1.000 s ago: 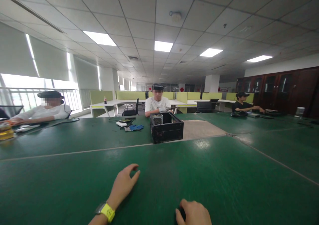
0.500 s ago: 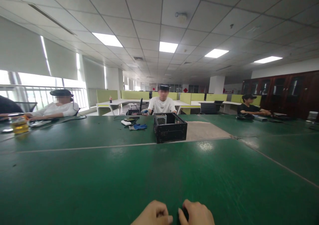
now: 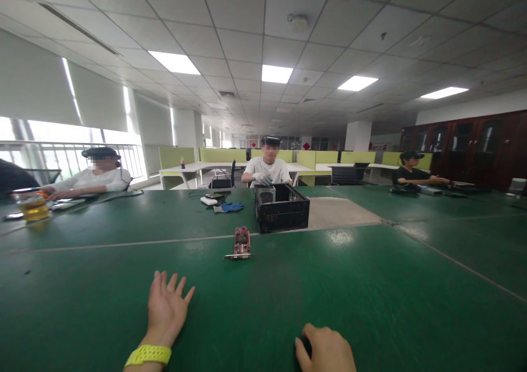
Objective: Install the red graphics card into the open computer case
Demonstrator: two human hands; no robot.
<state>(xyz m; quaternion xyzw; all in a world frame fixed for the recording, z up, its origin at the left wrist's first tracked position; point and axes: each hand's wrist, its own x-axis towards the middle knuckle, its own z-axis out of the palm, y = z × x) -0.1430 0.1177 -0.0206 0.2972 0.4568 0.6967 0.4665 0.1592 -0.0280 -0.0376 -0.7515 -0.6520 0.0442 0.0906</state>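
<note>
My left hand (image 3: 168,306), with a yellow band on its wrist, is open with spread fingers above the green tabletop and holds nothing. Beyond and to the right of its fingertips lies a red graphics card (image 3: 242,243), its metal bracket towards me; the left hand is apart from it. At the bottom edge, my right hand (image 3: 327,350) is loosely curled near the table. A gap shows between thumb and forefinger, and no object is visible in it. The black computer case (image 3: 284,217) stands open-topped beyond the card, holding a grey power supply (image 3: 265,195).
A person (image 3: 267,169) with a gloved hand sits behind the case. Blue-grey gloves (image 3: 229,208) and a white item (image 3: 208,201) lie left of it. A glass of yellow liquid (image 3: 33,207) stands far left. A bare beige patch (image 3: 346,213) and seams mark the green table (image 3: 395,300).
The graphics card has appeared on the table. My left hand has moved left and forward and opened. My right hand stays put. The person opposite has brought a gloved hand to the case.
</note>
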